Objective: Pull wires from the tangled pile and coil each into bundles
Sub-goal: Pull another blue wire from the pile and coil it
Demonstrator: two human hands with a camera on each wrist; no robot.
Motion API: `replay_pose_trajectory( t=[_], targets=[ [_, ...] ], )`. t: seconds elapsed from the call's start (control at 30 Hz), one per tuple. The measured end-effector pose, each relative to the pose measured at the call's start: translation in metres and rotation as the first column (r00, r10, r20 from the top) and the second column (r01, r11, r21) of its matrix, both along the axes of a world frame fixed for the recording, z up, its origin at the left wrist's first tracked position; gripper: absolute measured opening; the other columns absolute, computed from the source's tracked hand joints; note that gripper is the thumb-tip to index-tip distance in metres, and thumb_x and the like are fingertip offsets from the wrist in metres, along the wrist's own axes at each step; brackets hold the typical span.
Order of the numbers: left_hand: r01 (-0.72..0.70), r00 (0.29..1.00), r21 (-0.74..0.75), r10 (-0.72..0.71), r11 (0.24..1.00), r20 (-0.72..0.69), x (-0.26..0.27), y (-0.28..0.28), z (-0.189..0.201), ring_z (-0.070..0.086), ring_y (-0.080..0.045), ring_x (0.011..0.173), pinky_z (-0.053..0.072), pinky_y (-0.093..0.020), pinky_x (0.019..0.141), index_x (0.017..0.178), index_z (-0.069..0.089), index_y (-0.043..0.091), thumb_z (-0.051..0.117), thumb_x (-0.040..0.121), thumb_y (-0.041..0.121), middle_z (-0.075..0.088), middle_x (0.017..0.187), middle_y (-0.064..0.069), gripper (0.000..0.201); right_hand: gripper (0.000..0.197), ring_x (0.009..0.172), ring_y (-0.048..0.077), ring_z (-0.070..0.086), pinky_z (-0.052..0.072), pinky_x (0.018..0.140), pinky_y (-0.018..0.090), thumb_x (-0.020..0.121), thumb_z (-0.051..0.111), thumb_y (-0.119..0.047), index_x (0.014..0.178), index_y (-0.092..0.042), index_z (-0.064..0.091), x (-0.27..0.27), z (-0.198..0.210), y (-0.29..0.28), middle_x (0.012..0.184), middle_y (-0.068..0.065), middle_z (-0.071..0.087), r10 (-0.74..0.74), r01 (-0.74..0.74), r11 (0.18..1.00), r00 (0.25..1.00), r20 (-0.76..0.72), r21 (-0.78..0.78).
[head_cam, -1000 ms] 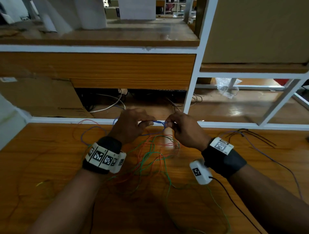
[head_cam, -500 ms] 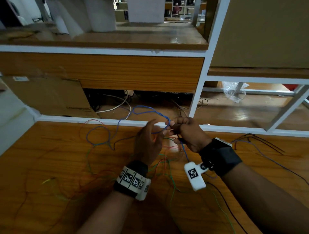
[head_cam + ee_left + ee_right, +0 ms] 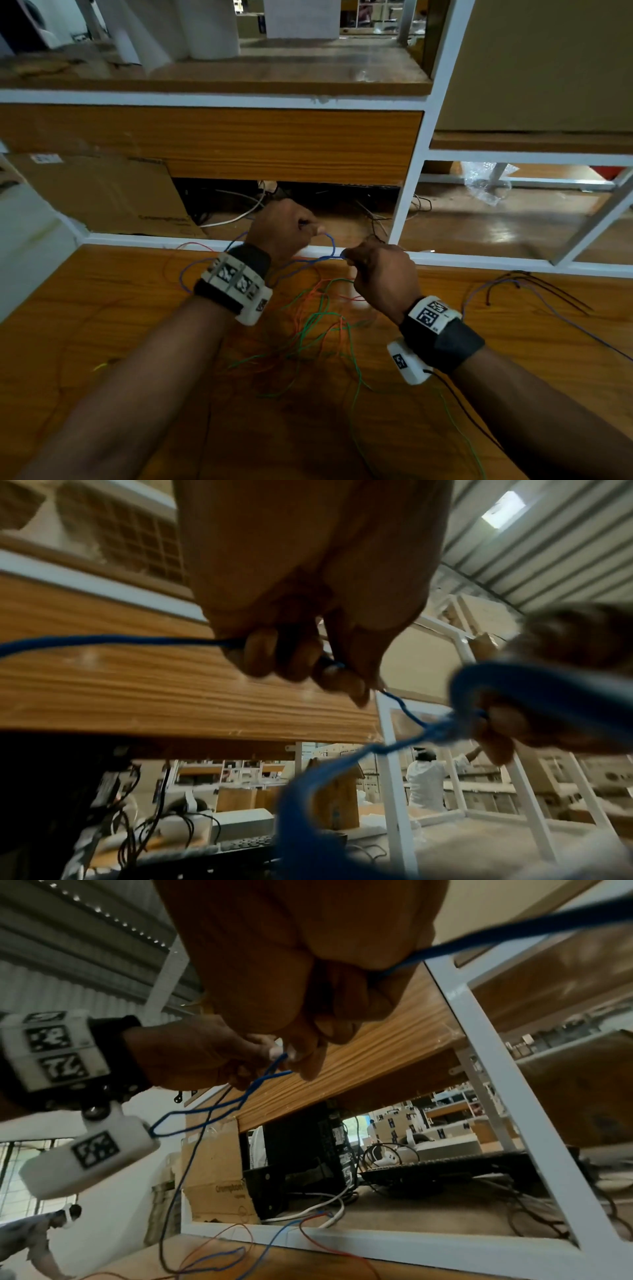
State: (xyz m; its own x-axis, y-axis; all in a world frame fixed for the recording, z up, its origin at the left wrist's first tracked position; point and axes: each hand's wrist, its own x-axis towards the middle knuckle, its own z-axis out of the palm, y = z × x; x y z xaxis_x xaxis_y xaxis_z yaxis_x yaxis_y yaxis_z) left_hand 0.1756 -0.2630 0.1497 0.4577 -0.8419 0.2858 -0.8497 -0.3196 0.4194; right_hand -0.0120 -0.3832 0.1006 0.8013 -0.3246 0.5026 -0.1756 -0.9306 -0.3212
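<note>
A thin blue wire (image 3: 329, 247) runs in loops between both hands above the far edge of the wooden table (image 3: 102, 342). My left hand (image 3: 291, 229) pinches one strand of it between thumb and fingertips (image 3: 342, 680). My right hand (image 3: 380, 274) is curled round the blue wire's gathered loops (image 3: 534, 693), and the blue wire (image 3: 479, 939) leaves its fist. A tangled pile of orange, green and red wires (image 3: 318, 329) lies on the table under and between my wrists.
Loose black and purple wires (image 3: 534, 287) lie at the right of the table. A white frame rail (image 3: 479, 262) borders the far edge, with a wooden panel (image 3: 274, 147), a cardboard box (image 3: 113, 195) and cables beyond it. A yellow wire end (image 3: 102, 366) lies left.
My left hand has gone from beside the right hand up and to the far left, drawing the blue wire out. The big loop over the rail has shrunk.
</note>
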Motion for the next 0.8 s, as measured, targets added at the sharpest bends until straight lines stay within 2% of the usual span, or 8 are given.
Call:
replay_pose_trajectory(
  t=[0.1,0.2,0.3,0.43,0.53,0.6,0.7,0.8],
  targets=[
    [0.067,0.962,0.078,-0.043,0.995,-0.27,0.028,0.003,0.002,0.071,-0.021,0.077,0.058,-0.04,0.078,0.086,0.081,0.012,0.077,0.086,0.032,0.077,0.081,-0.005,0.021,0.035,0.08,0.022,0.072,0.056,0.062,0.032,0.08,0.06,-0.009,0.104,-0.024,0.08,-0.004,-0.005,-0.006,0.091,-0.006,0.076,0.024,-0.026,1.0,0.995,0.097,0.013],
    [0.13,0.864,0.117,-0.055,0.985,-0.501,0.04,0.011,-0.011,0.061,-0.014,0.057,0.047,-0.024,0.051,0.082,0.081,0.017,0.076,0.087,0.028,0.073,0.07,0.001,0.013,0.03,0.083,0.009,0.073,0.058,0.075,0.023,0.085,0.069,0.003,0.099,-0.02,0.082,-0.008,-0.002,-0.01,0.093,-0.006,0.079,0.003,-0.052,0.98,0.97,0.244,0.192],
    [0.115,0.773,-0.05,-0.121,0.992,-0.623,0.038,0.017,-0.034,0.05,-0.008,0.048,0.04,-0.019,0.044,0.089,0.079,0.017,0.081,0.081,0.035,0.068,0.062,0.006,0.02,0.021,0.087,0.002,0.073,0.055,0.082,0.017,0.091,0.072,-0.001,0.093,-0.018,0.083,-0.011,0.0,-0.01,0.092,-0.007,0.078,-0.057,-0.073,0.909,0.954,0.295,0.411],
    [0.04,0.843,-0.371,-0.23,0.928,-0.487,0.013,0.009,-0.053,0.055,0.0,0.048,0.044,-0.016,0.048,0.102,0.075,0.003,0.074,0.088,0.013,0.07,0.061,0.013,0.018,0.009,0.071,0.007,0.071,0.055,0.062,0.026,0.093,0.074,-0.009,0.095,-0.012,0.082,-0.008,0.004,-0.006,0.084,-0.001,0.079,-0.145,-0.125,0.707,0.937,0.316,0.696],
    [-0.055,0.712,-0.431,-0.267,0.901,-0.65,-0.013,-0.002,-0.061,0.054,-0.002,0.053,0.041,-0.015,0.051,0.113,0.068,-0.007,0.063,0.092,-0.002,0.067,0.061,0.014,0.022,0.01,0.066,0.01,0.063,0.057,0.057,0.035,0.096,0.071,-0.01,0.1,-0.005,0.079,-0.004,0.011,0.002,0.081,0.006,0.078,-0.18,-0.199,0.495,0.929,0.324,0.846],
    [-0.043,0.6,-0.403,-0.299,0.914,-0.742,-0.028,-0.006,-0.067,0.052,-0.007,0.056,0.038,-0.019,0.05,0.105,0.074,0.005,0.064,0.095,0.008,0.066,0.067,0.008,0.015,0.009,0.068,0.011,0.062,0.058,0.062,0.039,0.096,0.071,-0.009,0.099,-0.006,0.079,0.0,0.014,0.003,0.082,0.008,0.077,-0.199,-0.24,0.422,0.916,0.347,0.874],
    [0.009,0.58,-0.37,-0.306,0.929,-0.755,-0.041,-0.011,-0.073,0.051,-0.012,0.059,0.037,-0.022,0.053,0.1,0.077,0.018,0.066,0.092,0.027,0.062,0.073,0.0,0.016,0.007,0.077,0.016,0.072,0.061,0.067,0.043,0.093,0.076,-0.013,0.092,-0.015,0.082,0.005,0.011,-0.004,0.085,0.004,0.078,-0.25,-0.191,0.513,0.899,0.359,0.837],
    [-0.01,0.739,-0.335,-0.219,0.942,-0.637,-0.057,-0.01,-0.075,0.069,-0.011,0.084,0.055,-0.025,0.076,0.112,0.076,0.016,0.075,0.087,0.026,0.074,0.089,0.007,0.027,0.008,0.08,0.013,0.075,0.062,0.068,0.038,0.091,0.077,-0.014,0.088,-0.016,0.084,0.004,0.003,-0.011,0.084,-0.004,0.079,-0.276,-0.086,0.676,0.891,0.36,0.732]
  ],
)
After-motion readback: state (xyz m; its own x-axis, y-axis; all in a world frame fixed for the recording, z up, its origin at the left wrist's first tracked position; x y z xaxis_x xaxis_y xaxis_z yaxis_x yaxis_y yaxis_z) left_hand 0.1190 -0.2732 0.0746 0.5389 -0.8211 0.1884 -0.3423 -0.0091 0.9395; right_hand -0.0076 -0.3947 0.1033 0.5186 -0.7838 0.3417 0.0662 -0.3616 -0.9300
